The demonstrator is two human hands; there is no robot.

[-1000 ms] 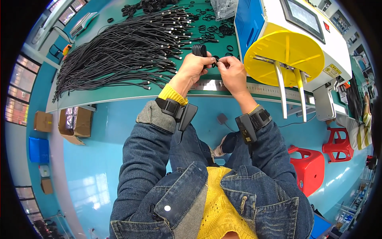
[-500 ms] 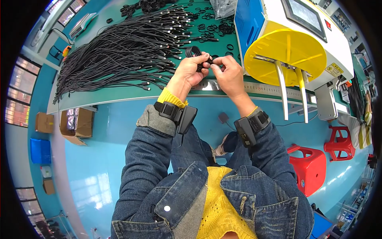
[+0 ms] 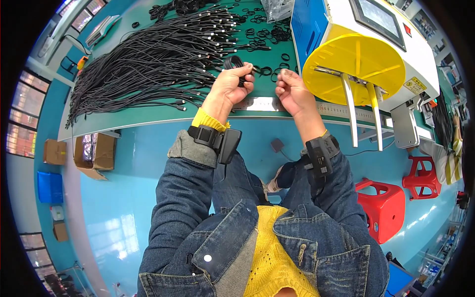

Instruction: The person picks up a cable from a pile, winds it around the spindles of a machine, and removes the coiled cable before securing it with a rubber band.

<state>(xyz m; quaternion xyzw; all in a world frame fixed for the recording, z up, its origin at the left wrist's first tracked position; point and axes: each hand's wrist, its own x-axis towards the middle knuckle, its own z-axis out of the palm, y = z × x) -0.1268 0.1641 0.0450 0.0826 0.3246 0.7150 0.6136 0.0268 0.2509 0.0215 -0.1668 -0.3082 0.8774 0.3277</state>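
Observation:
A coiled black cable (image 3: 232, 62) sits in my left hand (image 3: 230, 85), whose fingers are wrapped round its bundle. To its right, apart from the coil, my right hand (image 3: 296, 95) is raised with thumb and forefinger pinched. Whatever lies between those fingertips, if anything, is too small to make out. Small black rings (image 3: 265, 71) show on the green tabletop near the right fingertips. Left of my hands spreads a large pile of black cables (image 3: 148, 64), many with metal plugs at their right ends.
A white and blue machine with a yellow disc (image 3: 354, 69) and projecting rods (image 3: 349, 111) stands at the right. A steel ruler (image 3: 341, 110) runs along the table's front edge. Red stools (image 3: 381, 210) stand at the lower right, and a cardboard box (image 3: 101, 153) at the left.
My right hand has come away from the coil and moved to the right. My left hand, still gripping the coiled cable, has shifted slightly left.

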